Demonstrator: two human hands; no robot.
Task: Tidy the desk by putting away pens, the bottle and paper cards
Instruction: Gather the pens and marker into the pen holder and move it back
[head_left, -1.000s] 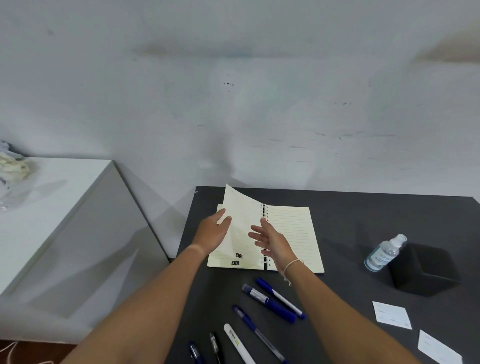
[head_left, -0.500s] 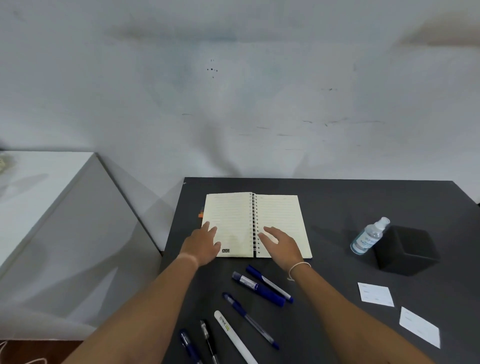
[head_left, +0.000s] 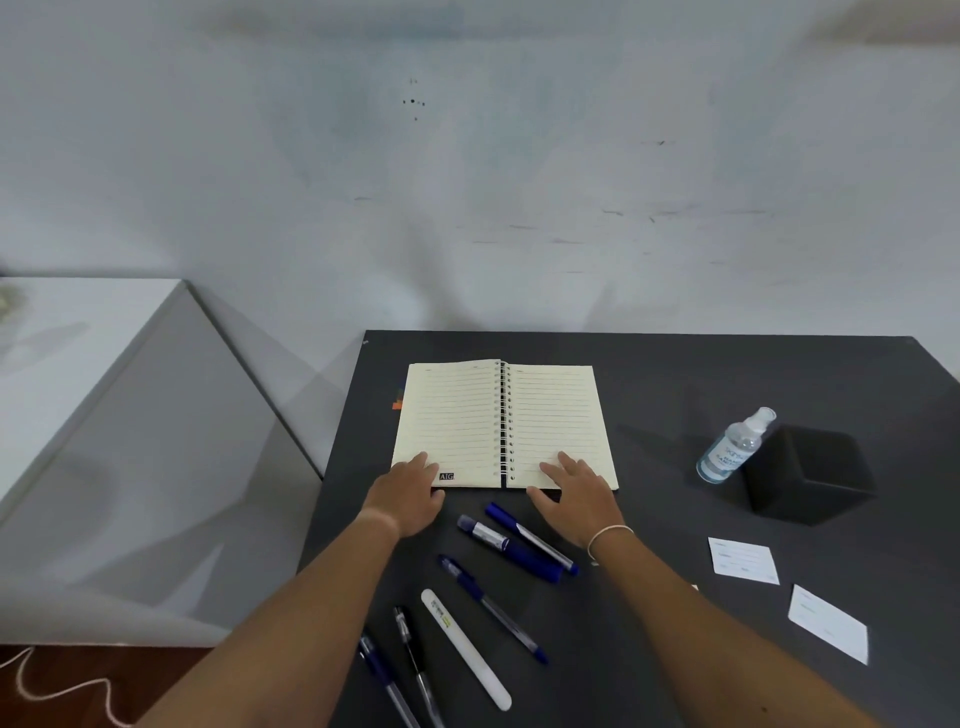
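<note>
Cream notebook (head_left: 501, 423) under flat hands, bare desk (head_left: 649, 374) beyond.

Both bare forearms reach forward. The left hand (head_left: 410, 496) lies flat, palm down, fingers loosely spread; the right hand (head_left: 576, 496) likewise, a thin band at its wrist.

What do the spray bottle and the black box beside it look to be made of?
Spray bottle: looks like clear glossy plastic, since it shows through, with a printed label and a pale cap. Black box: matte, no shine or seams visible; could be plastic, card or leatherette, cannot tell which.
</note>
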